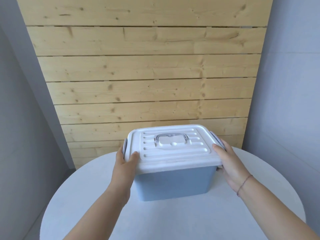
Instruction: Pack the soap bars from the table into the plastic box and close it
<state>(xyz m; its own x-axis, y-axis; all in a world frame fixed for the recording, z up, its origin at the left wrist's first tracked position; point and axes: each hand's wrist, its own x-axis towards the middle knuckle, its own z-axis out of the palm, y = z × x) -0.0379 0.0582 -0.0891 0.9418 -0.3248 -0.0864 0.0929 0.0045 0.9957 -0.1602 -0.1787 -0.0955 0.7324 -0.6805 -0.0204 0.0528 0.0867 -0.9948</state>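
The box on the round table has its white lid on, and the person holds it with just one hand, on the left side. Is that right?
Not quite. The head view shows both hands on the box: the left hand at the left end of the white lid and the right hand at the right end. The lid is on, and the box stands on the round table.

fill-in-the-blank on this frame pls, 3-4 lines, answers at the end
1. The blue plastic box stands on a round white ____.
2. A white lid with a grey ____ in its middle sits on top of the box.
3. The left hand and right hand rest at opposite ____ of the lid, by the grey side clips.
4. The number of soap bars visible on the table is ____.

Answers: table; handle; ends; zero
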